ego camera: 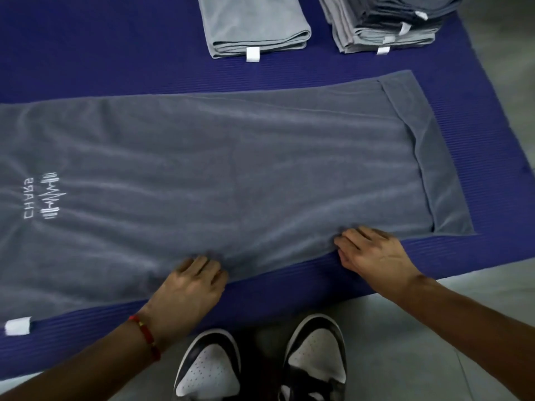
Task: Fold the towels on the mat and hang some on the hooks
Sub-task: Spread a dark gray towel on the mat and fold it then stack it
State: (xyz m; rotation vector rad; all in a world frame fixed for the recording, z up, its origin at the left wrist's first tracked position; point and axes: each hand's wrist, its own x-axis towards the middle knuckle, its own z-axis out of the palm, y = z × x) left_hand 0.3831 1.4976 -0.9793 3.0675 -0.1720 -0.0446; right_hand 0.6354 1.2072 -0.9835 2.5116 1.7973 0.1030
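Observation:
A long grey towel (217,169) lies spread flat across the blue mat (86,53), with a white embroidered logo near its left end and a white tag at its near left corner. Its right end is folded back in a narrow band. My left hand (191,287) grips the towel's near edge at the middle, fingers curled into the cloth. My right hand (373,253) pinches the same edge further right, close to the folded band. No hooks are in view.
A single folded light grey towel (254,24) lies at the back of the mat. Beside it on the right stands a stack of several folded grey towels (385,21). My two shoes (260,366) stand on the pale floor at the mat's near edge.

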